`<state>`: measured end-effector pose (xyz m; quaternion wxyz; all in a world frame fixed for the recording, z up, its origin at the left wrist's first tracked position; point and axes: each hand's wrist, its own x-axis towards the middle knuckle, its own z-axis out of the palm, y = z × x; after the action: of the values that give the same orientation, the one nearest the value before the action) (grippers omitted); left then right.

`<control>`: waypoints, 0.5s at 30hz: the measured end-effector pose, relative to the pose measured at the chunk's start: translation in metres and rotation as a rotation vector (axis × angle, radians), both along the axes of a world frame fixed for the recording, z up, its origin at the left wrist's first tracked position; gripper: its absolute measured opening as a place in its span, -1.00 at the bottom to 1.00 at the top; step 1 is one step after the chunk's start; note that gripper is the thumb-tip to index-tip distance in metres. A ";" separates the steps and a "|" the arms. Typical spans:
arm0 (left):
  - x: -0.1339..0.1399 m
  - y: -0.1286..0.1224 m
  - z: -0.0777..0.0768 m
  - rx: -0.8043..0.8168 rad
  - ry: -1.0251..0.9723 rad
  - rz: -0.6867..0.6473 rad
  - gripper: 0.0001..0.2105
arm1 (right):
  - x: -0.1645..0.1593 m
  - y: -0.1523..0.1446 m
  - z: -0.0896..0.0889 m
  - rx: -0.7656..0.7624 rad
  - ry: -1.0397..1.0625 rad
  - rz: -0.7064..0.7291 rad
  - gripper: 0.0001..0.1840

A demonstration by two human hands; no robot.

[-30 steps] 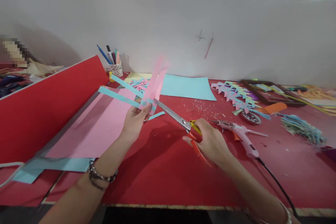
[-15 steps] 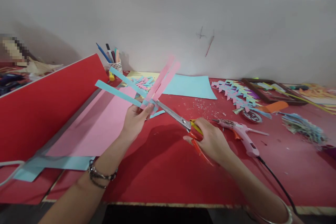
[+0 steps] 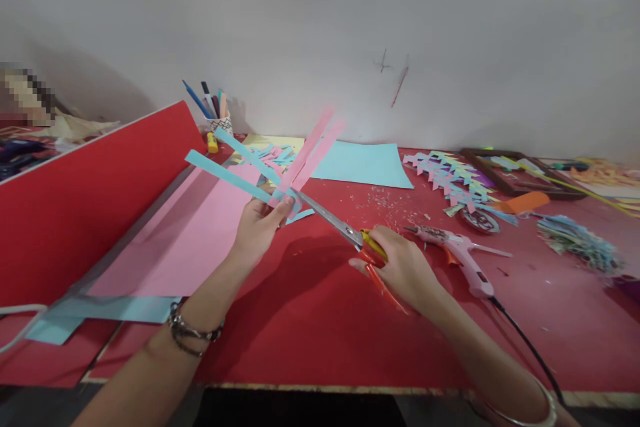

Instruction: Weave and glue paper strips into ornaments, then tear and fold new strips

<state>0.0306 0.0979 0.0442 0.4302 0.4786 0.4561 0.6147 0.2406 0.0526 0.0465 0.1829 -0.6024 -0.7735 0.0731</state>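
Between thumb and fingers, my left hand (image 3: 260, 223) pinches crossed paper strips. Pink strips (image 3: 315, 153) point up and away, and light blue strips (image 3: 227, 175) stick out to the left. A small woven-looking knot of pink and blue sits at the thumb. My right hand (image 3: 400, 263) is wrapped round scissors (image 3: 333, 219) with red and yellow handles. The blade tips touch or lie very near the crossing of the strips. How far the blades are apart is hard to see. A short blue strip (image 3: 301, 216) shows just below the strips.
Pink paper (image 3: 175, 240) lies left beside a red board (image 3: 100, 193). Blue paper (image 3: 367, 163) and paper scraps (image 3: 383, 203) are behind. A pink glue gun (image 3: 460, 257), a zigzag paper garland (image 3: 445, 177) and a wooden frame (image 3: 520, 173) stand right. A pen cup (image 3: 220, 123) is at the back.
The blue strips' free ends have shifted slightly to the right. Both hands and the scissors stay almost where they were.
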 end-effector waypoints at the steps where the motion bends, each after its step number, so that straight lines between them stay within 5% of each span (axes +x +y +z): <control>1: 0.000 0.001 -0.001 -0.002 0.000 0.002 -0.75 | 0.000 0.000 0.000 0.001 0.011 0.002 -0.59; 15: -0.001 0.003 -0.002 -0.008 0.022 0.009 -0.78 | -0.002 -0.002 0.007 -0.095 0.114 0.024 -0.54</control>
<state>0.0294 0.1005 0.0419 0.4243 0.4818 0.4653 0.6095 0.2389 0.0507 0.0532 0.1969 -0.5958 -0.7648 0.1462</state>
